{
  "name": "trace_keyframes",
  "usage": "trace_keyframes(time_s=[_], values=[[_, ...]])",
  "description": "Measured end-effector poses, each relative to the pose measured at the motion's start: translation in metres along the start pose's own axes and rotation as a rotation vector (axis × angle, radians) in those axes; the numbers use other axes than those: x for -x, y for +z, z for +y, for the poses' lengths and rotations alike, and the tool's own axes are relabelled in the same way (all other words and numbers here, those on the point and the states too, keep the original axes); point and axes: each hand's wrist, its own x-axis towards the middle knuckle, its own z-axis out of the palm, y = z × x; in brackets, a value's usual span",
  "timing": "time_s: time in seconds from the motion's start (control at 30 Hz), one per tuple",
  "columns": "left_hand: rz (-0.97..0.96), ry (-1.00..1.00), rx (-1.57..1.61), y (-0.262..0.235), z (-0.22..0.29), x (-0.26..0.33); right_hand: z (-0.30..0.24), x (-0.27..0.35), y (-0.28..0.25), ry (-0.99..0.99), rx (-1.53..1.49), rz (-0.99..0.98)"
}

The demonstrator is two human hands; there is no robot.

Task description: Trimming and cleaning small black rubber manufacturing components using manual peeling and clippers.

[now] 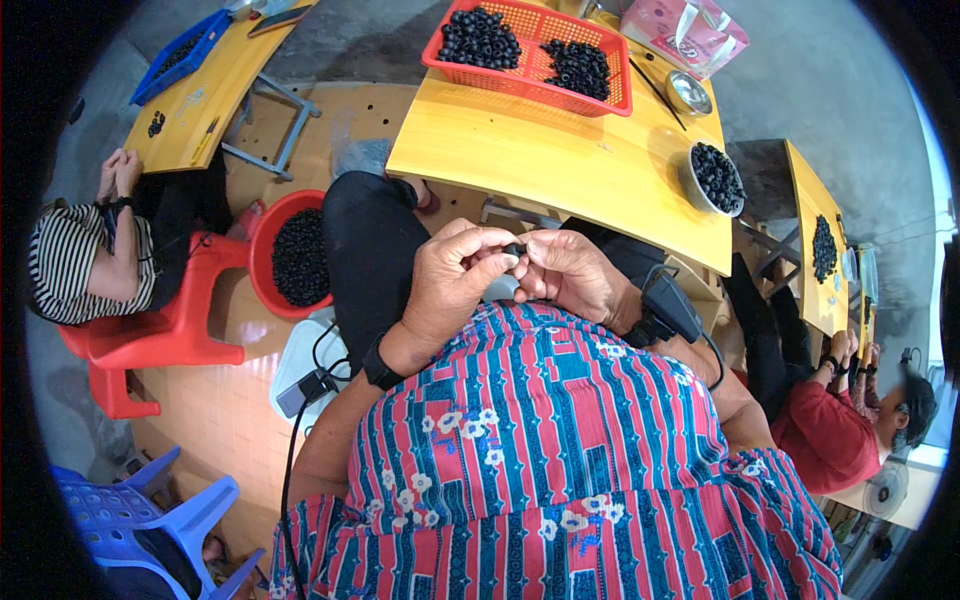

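Above my lap, close to the near edge of the yellow table, my left hand and my right hand meet at the fingertips. Thumbs and forefingers of both pinch one small black ring-like part; most of it is covered by the fingers. On the table a red basket has two compartments, each with a heap of small black parts. A round bowl piled with black ring-like parts stands by the table's right edge.
A red tub of black parts stands on the floor to my left, near a red stool. A metal bowl, a dark stick and a pink bag lie at the back right. Other people sit at tables on both sides.
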Motion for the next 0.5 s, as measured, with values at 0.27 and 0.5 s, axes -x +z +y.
trace_keyframes(time_s=[0.27,0.5], values=[[-0.002,0.025,-0.069,-0.0012,0.0018,0.0013,0.0017,0.0008,0.0016,0.018,0.011,0.038],[-0.060,-0.006,-0.038,-0.0015,0.0028,0.0009,0.0037,0.0039,-0.0051,0.022,0.038,0.006]])
